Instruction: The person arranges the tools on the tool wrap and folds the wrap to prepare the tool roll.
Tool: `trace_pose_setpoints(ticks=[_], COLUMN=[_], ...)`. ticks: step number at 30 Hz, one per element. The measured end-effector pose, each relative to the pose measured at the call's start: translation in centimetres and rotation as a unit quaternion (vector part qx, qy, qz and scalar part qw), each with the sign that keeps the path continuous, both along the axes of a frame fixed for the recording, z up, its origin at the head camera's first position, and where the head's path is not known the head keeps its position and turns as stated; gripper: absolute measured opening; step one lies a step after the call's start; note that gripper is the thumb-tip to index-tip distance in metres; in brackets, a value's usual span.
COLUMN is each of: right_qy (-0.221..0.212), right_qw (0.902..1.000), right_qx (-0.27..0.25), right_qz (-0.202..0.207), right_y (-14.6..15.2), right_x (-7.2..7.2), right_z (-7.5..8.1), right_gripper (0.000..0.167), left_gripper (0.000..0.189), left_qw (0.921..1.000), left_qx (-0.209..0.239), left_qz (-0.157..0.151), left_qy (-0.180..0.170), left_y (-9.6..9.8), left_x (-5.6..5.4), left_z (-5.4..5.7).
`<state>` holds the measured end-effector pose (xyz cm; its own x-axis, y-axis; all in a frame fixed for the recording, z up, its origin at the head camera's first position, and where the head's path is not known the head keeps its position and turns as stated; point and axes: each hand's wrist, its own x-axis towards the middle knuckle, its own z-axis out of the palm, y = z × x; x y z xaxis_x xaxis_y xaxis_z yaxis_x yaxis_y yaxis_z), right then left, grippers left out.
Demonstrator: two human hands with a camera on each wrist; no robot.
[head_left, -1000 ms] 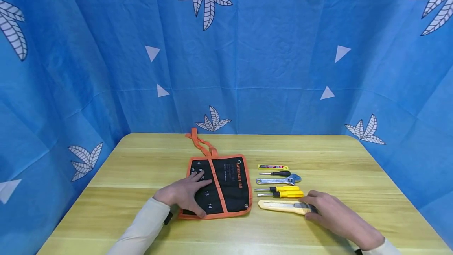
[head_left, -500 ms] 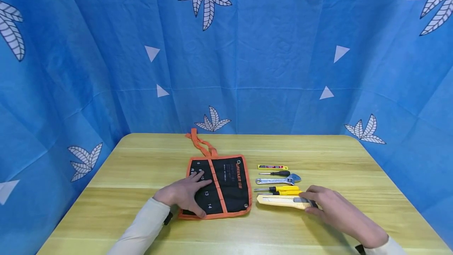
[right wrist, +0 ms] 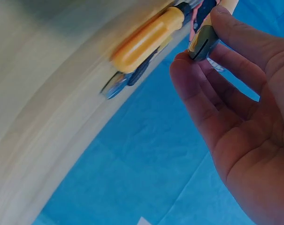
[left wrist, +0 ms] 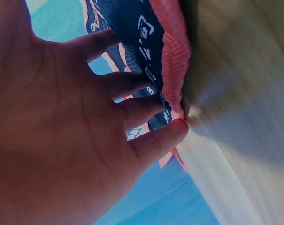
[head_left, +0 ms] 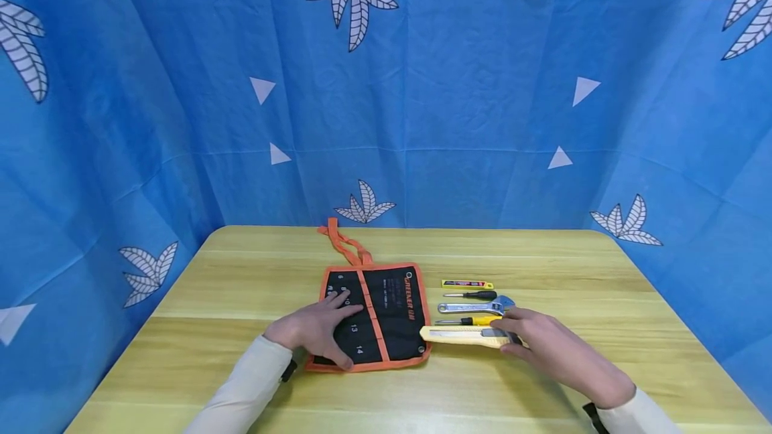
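My right hand [head_left: 545,347] pinches a yellow utility knife [head_left: 464,335] by its grey end, between thumb and fingers. In the head view the knife's other end overlaps the right edge of a black tool pouch [head_left: 398,313] with orange trim; the right wrist view shows the knife's grey end cap [right wrist: 203,43] at the fingertips, off the table. Spread over the pouch's left part, my left hand [head_left: 313,330] rests with fingers apart. The left wrist view has those fingers [left wrist: 153,143] touching the pouch's orange edge [left wrist: 175,56].
Right of the pouch lie a yellow blade case [head_left: 467,284], a black screwdriver [head_left: 479,295], an adjustable wrench [head_left: 476,307] and a yellow-handled screwdriver [head_left: 467,321]. Another yellow-handled screwdriver is hidden behind the knife. Orange straps [head_left: 346,243] trail from the pouch's far side. A blue curtain [head_left: 470,86] hangs behind the table.
My right hand has lifted the utility knife from the table and carried it left and slightly away from me, toward the pouch. The left hand has stayed on the pouch.
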<state>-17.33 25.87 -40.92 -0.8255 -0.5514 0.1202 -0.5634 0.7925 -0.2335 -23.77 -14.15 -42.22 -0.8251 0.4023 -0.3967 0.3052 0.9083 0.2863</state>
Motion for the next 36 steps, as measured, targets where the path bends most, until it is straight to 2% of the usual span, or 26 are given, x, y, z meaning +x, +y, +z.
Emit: trace_pose_setpoints(ticks=[4, 8, 19, 36], right_qy=[0.007, 0.021, 0.038, 0.012], right_qw=[1.0000, 0.9995, 0.9981, 0.9989], right_qx=[0.006, 0.006, 0.012, 0.023], right_qz=[0.002, 0.021, 0.047, 0.040], right_y=[-0.9, -1.6, -3.0, -4.6], right_x=[-0.3, -0.6, -1.2, -1.3], right_z=[0.4, 0.5, -0.2, -1.0], right_gripper=[0.033, 0.035, 0.034, 0.037], left_gripper=[0.103, 0.103, 0.104, 0.103], left_qw=[1.0000, 1.0000, 1.0000, 0.9999], left_qx=[-0.001, 0.000, -0.002, -0.001], left_qz=[0.002, 0.002, 0.000, 0.008], left_qy=[0.005, 0.006, 0.009, 0.008], left_y=[0.0, 0.1, 0.1, 0.1], left_x=[0.0, 0.0, 0.1, 0.2], left_z=[-0.2, -0.3, -0.1, -0.1])
